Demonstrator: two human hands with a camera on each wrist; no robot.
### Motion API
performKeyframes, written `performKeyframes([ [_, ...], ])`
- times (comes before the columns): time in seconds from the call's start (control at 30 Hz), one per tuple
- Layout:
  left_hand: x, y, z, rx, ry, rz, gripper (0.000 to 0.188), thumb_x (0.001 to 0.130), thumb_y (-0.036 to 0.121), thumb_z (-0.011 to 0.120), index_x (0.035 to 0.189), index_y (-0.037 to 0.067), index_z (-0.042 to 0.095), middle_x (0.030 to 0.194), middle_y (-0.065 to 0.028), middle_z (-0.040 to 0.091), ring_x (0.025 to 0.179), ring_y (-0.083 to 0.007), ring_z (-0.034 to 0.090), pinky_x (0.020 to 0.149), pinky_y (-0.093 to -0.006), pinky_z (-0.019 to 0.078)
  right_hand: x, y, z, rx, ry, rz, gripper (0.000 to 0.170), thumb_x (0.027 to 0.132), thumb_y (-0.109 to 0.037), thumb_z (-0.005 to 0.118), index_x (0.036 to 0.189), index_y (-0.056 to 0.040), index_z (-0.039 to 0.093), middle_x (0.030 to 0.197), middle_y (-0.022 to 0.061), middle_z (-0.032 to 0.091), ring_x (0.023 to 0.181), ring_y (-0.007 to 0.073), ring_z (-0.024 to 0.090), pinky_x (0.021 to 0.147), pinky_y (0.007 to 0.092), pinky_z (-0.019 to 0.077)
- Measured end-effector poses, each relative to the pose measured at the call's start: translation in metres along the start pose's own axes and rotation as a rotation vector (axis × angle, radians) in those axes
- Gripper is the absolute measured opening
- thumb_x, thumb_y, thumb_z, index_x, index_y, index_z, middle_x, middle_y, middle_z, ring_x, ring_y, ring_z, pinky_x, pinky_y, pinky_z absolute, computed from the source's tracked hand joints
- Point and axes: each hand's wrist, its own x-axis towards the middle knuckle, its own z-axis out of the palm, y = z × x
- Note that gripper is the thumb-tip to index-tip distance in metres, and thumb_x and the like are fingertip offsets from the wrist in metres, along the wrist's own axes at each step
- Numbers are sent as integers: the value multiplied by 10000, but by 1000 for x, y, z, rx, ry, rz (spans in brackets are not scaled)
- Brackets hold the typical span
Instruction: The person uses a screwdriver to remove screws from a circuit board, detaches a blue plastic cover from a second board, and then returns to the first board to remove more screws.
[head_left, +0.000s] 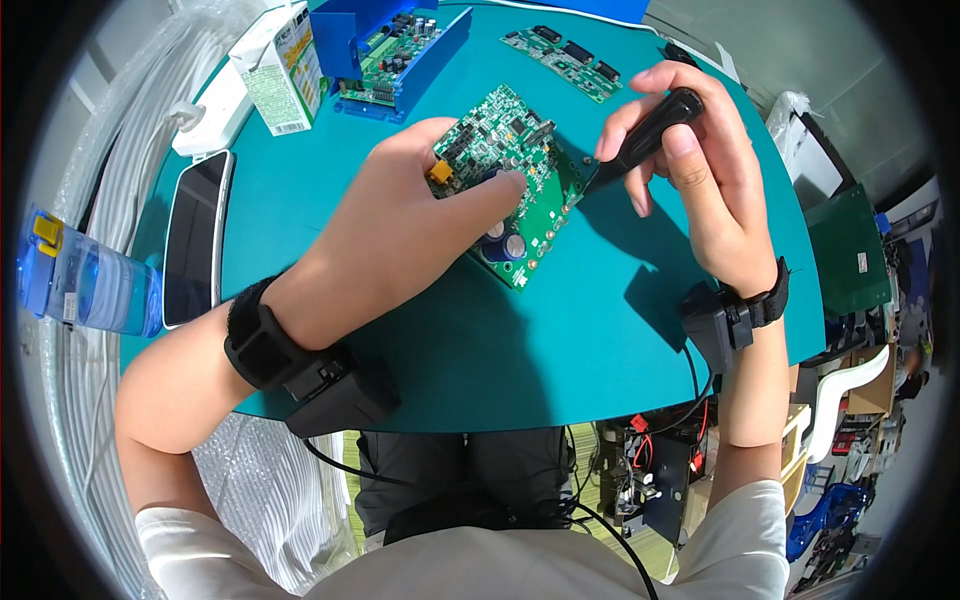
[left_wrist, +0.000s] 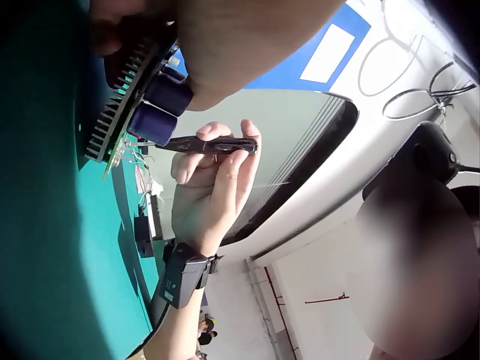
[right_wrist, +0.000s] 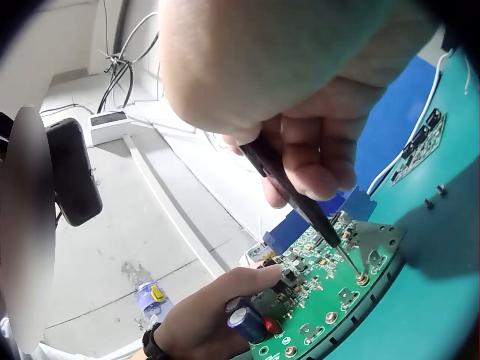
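Observation:
My left hand grips a green circuit board by its side, thumb over its face near the blue capacitors. A finned heatsink lies under the board in the left wrist view. In my right hand is a black screwdriver, pinched between thumb and fingers. Its tip meets a screw near the board's edge in the right wrist view. Other screws sit along that same edge.
Behind the board stand a blue open case with a board inside and a carton. A second small board lies at the back. Two loose screws rest on the table. A phone and a bottle are at left.

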Motion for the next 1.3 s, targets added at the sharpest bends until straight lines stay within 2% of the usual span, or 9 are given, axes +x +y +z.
performKeyframes([
  [0.1,1,-6,2,-93,27,67,400,957,220,735,1243,-23,596,1044,-25,696,864,-61,660,774,-235,544,0,-2,2,-10,-1,9,421,1117,-290,426,1430,-8,418,1040,171,655,684,134,567,585,253,466],
  [0.37,3,-24,-8,697,242,336,783,877,393,810,1426,-70,497,1280,-153,601,1149,-206,612,982,-331,501,2,-3,7,-39,21,10,448,1118,-300,422,1455,-5,408,1035,158,651,707,123,569,590,245,466],
  [0.47,-1,-10,-9,688,110,115,846,873,454,795,1456,-72,479,1362,-180,538,1268,-255,511,1070,-365,425,3,-2,8,-22,9,10,449,1117,-299,422,1456,-6,410,1032,155,650,725,123,576,591,242,468],
  [0.7,-1,-14,-4,722,160,112,824,872,450,787,1462,-44,491,1400,-171,533,1370,-328,391,1129,-405,365,6,-6,11,-42,-14,8,434,1111,-272,433,1455,-8,416,1042,153,650,736,121,581,582,234,464],
  [0.8,1,-19,-3,782,262,272,691,895,371,776,1429,-5,551,1438,-170,526,1397,-356,389,1159,-410,337,7,-7,11,-55,-21,15,422,1108,-250,434,1454,-9,418,1045,152,649,736,121,581,581,232,463],
  [0.87,11,-18,-10,777,225,653,509,941,246,743,1380,23,614,1398,-167,586,1346,-320,495,1144,-386,372,7,-7,10,-57,-20,16,416,1107,-241,433,1453,-11,419,1045,151,648,736,122,582,582,230,463],
  [0.97,22,-17,-8,349,78,731,356,970,148,711,1300,20,676,1233,-128,699,1090,-199,655,977,-315,499,8,-5,11,-30,-28,12,380,1105,-220,443,1423,-13,430,1046,149,647,743,121,589,570,227,463],
  [1.07,22,-10,-6,314,11,663,314,972,155,721,1256,19,703,1027,-60,744,851,-72,644,768,-238,528,8,-3,16,9,-3,14,321,1095,-184,467,1367,-14,446,1047,150,646,760,120,600,555,226,465],
  [1.3,28,-8,7,198,-85,552,258,930,166,770,1136,11,749,909,-6,722,771,-37,590,690,-227,502,9,-4,19,45,86,72,207,1068,-143,542,1225,-16,499,1003,116,651,645,89,569,524,215,433],
])
